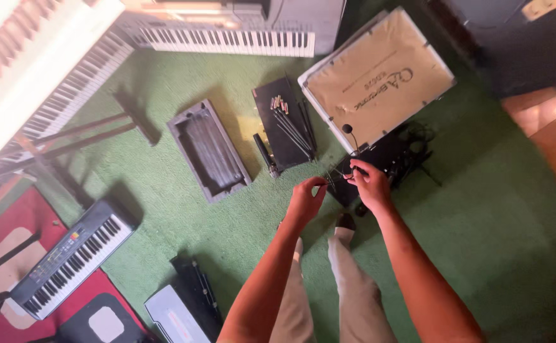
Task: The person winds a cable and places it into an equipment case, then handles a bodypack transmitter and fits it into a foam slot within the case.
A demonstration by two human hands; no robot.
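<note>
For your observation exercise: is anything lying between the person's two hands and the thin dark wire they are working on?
Nothing visible is. The left hand and right hand both pinch the thin wire directly, above the green carpet.

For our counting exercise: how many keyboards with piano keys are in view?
3: a white keyboard upper left, a grey keyboard along the top, a small keyboard lower left. More may sit out of frame.

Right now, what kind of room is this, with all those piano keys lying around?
Probably a music room or a keyboard repair spot. Several electronic keyboards sit on stands and on the green carpet, a headset microphone rests on a case, and both hands pinch a thin wire.
</note>
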